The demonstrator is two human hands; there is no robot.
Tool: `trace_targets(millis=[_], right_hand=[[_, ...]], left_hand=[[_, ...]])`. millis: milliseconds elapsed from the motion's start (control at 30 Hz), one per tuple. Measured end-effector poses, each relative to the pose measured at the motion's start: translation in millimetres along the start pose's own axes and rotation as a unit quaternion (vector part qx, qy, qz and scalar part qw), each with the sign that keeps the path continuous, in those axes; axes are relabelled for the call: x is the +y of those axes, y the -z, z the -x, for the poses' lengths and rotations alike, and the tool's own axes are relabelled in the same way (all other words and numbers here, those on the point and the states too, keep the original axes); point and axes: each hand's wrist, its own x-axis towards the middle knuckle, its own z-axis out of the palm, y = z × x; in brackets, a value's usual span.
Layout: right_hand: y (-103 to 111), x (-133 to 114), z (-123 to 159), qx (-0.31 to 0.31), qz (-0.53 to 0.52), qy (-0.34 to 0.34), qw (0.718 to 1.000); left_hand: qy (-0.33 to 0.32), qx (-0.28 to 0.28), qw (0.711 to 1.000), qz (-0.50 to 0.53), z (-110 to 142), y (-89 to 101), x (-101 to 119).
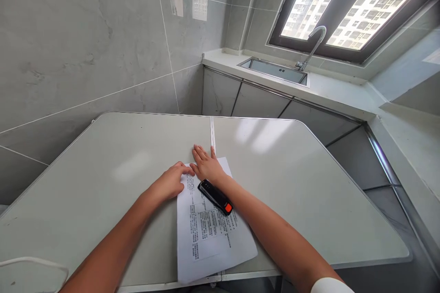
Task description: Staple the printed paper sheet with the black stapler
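Note:
Printed sheets of paper lie on the table, reaching its near edge. My left hand is at their upper left corner, its fingers curled and its thumb and forefinger on the paper's edge. Lying flat across the top edge of the sheets is my right hand, palm down with its fingers stretched out past the paper. A black stapler with an orange-red end rests slantwise on the print, close beside my right wrist. How many sheets there are I cannot tell.
The pale folding table has a seam down its middle. A white cable lies at its near left. Beyond stands a counter with a sink and a tap under a window. A grey tiled wall rises on the left.

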Motion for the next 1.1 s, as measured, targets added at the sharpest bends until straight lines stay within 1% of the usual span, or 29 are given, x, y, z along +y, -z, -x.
trace_targets(millis=[133,233,300,400,467,533,633,733,833,900,1000,1033,1100], right_hand=[[-10,-24,-21,-0.003,-0.003,-0.032,0.999],[-11,-30,-28,0.006,-0.014,-0.032,0.999],[-9,-30,-27,0.025,-0.024,-0.025,0.999],[-8,-28,-15,0.047,-0.037,-0.036,0.998],[-8,-28,-1,0.035,-0.044,-0.045,0.997],[-7,-27,15,0.015,-0.045,-0.033,0.998],[2,-22,38,-0.001,-0.036,0.005,0.999],[14,-8,52,-0.010,-0.025,0.009,1.000],[21,10,57,-0.017,-0.021,-0.019,0.999],[23,21,57,-0.014,-0.030,-0.037,0.999],[32,28,58,0.010,-0.089,-0.032,0.995],[38,28,61,0.037,-0.121,-0.041,0.991],[54,22,73,0.109,-0.187,-0.092,0.972]], left_hand=[[0.008,0.015,0.999,-0.052,0,17.4,-19],[0.017,0.025,0.997,-0.070,0,21.3,-24],[0.028,0.026,0.996,-0.082,0,21.5,-24],[0.050,0.021,0.994,-0.099,2,21.9,-22],[0.064,0.021,0.992,-0.108,4,22.5,-21],[0.072,0.023,0.990,-0.115,5,22.7,-20],[0.057,0.013,0.992,-0.111,6,20.0,-16],[0.030,0.002,0.995,-0.091,7,12.2,-8],[0.014,0.002,0.996,-0.085,8,0.7,4],[0.015,0.002,0.995,-0.098,9,-6.2,12],[0.024,-0.008,0.992,-0.126,9,-11.6,20],[0.026,-0.014,0.991,-0.130,9,-12.0,21],[0.024,-0.018,0.992,-0.122,9,-11.4,21]])
